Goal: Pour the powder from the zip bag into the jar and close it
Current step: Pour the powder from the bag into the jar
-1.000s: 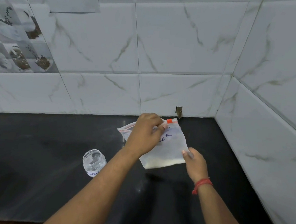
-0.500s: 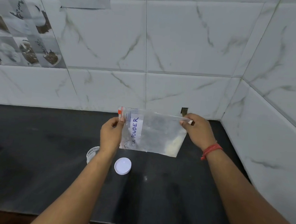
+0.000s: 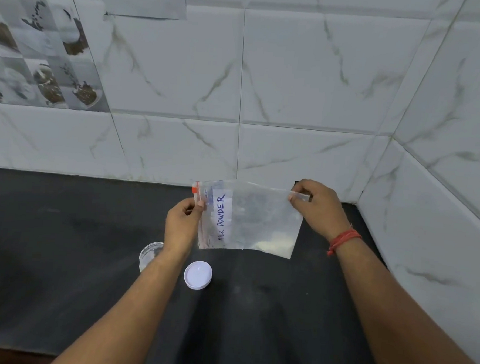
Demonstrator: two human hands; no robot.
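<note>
Above the black table (image 3: pixel 58 283), close to the tiled wall, both hands hold the zip bag (image 3: pixel 259 219) up in the air. The left hand (image 3: pixel 181 226) pinches the zip edge by the orange slider, and the right hand (image 3: pixel 316 206) pinches the opposite top corner. The bag hangs with its long axis running left to right and its zip seam turned to the person's left, standing nearly upright, so the "MILK POWDER" label reads sideways. A little pale powder (image 3: pixel 274 244) sits in the lower right corner. The open jar (image 3: pixel 148 253) stands just beside the left forearm, partly hidden, its white lid (image 3: pixel 198 274) lying near it. To open the bag well, I would keep the powder low and away from the seam.
</note>
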